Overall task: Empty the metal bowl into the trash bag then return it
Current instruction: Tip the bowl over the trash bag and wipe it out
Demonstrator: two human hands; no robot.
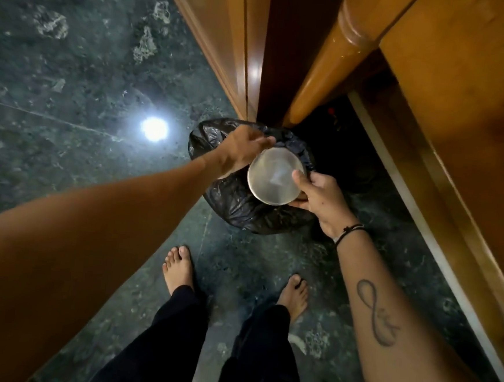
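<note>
The round metal bowl (274,177) hangs just over the black trash bag (237,203) on the floor, and its shiny inside looks empty. My right hand (319,200) grips the bowl's right rim, thumb on the edge. My left hand (242,151) reaches over the bag at the bowl's far left side, fingers stretched along the bowl's upper rim; whether it holds the bag's edge or only touches the bowl is hidden.
A wooden door (226,38) and a turned wooden post (330,64) rise right behind the bag. A wooden furniture edge (459,147) runs along the right. Dark green marble floor (72,86) spreads to the left, with a lamp's reflection. My bare feet (178,269) stand near the bag.
</note>
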